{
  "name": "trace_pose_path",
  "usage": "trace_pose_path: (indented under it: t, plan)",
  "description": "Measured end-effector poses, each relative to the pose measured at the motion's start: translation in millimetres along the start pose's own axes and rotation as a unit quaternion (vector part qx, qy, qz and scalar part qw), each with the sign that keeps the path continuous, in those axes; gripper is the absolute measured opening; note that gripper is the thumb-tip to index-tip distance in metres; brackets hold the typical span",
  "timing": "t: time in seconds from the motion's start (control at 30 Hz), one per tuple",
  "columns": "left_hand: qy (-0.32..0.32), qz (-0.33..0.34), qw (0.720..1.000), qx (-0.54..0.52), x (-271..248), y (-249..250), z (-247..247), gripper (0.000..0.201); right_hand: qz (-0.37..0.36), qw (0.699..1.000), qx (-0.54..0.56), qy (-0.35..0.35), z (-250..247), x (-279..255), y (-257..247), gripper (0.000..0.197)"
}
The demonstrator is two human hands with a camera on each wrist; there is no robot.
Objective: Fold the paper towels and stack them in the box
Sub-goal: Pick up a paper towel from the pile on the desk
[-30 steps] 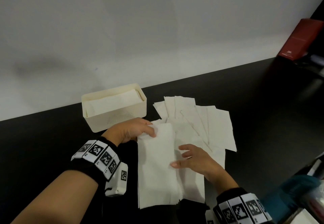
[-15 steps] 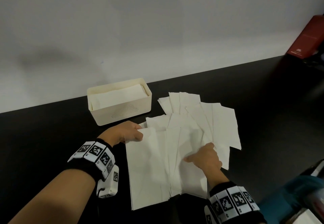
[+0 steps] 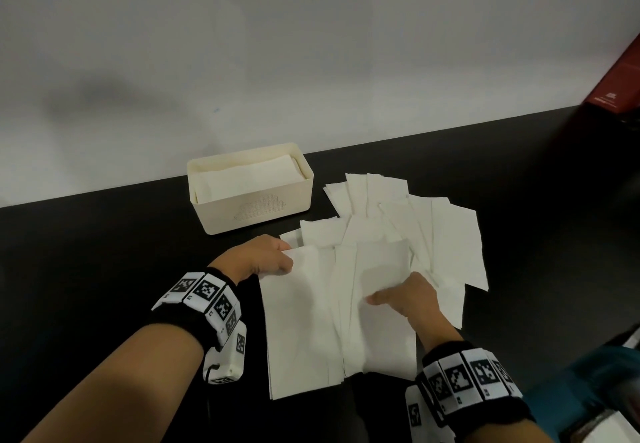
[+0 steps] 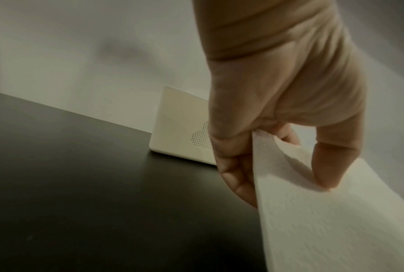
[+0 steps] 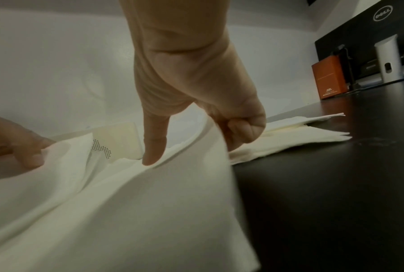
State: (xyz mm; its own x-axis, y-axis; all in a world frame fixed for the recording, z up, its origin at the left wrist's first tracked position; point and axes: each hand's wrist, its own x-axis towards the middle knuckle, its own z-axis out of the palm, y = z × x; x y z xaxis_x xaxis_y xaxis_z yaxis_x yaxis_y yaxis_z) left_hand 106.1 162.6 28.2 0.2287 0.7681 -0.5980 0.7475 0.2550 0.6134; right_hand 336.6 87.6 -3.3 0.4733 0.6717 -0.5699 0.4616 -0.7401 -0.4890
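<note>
A white paper towel [image 3: 311, 321] lies spread on the black table between my hands. My left hand [image 3: 285, 255] pinches its far left corner, thumb on top and fingers underneath [image 4: 238, 184]. My right hand [image 3: 377, 298] grips its right edge and lifts it a little, with the thumb [image 5: 153, 156] on top and the curled fingers under the edge. The same towel [image 5: 149, 211] fills the right wrist view. The cream box [image 3: 249, 193] stands beyond my left hand by the wall, with folded towels [image 3: 246, 179] inside. A loose pile of towels [image 3: 443, 234] lies beyond my right hand.
A white wall runs behind the table's far edge. A red-orange box [image 3: 620, 85] stands at the far right; beside it in the right wrist view stands a dark monitor [image 5: 371, 36]. Bare black tabletop [image 3: 104, 269] lies to the left. A teal object [image 3: 588, 383] sits at the near right.
The towel has opened from a narrow folded strip into a wide sheet. My right hand moved right to its right edge; my left hand drew the corner leftward.
</note>
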Motion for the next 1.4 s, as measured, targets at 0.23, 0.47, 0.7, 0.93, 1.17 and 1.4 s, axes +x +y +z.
trace_pose_path:
  t: [0.23, 0.47, 0.7, 0.93, 1.17, 1.4]
  plan:
    - [-0.004, 0.020, 1.000, -0.022, -1, -4, 2, 0.015, 0.012, 0.999, -0.029, -0.027, 5, -3, -3, 0.054]
    - [0.022, 0.046, 0.998, -0.048, -7, -3, -19, 0.008, 0.018, 0.999, -0.015, -0.029, -8, 8, 3, 0.057]
    - [0.028, 0.114, 0.972, -0.202, -17, 7, -41, 0.015, 0.004, 0.998, -0.049, 0.029, -16, 3, 8, 0.066]
    - [0.003, 0.196, 0.933, -0.301, -25, 24, -49, 0.037, -0.244, 0.957, 0.147, -0.061, -37, -47, -38, 0.073]
    - [0.037, 0.214, 0.929, -0.299, -28, 40, -43, 0.014, -0.339, 0.908, 0.031, -0.242, -37, -63, -70, 0.057]
    - [0.036, 0.211, 0.932, -0.293, -26, 35, -49, 0.022, -0.307, 0.918, -0.006, -0.251, -39, -53, -88, 0.033]
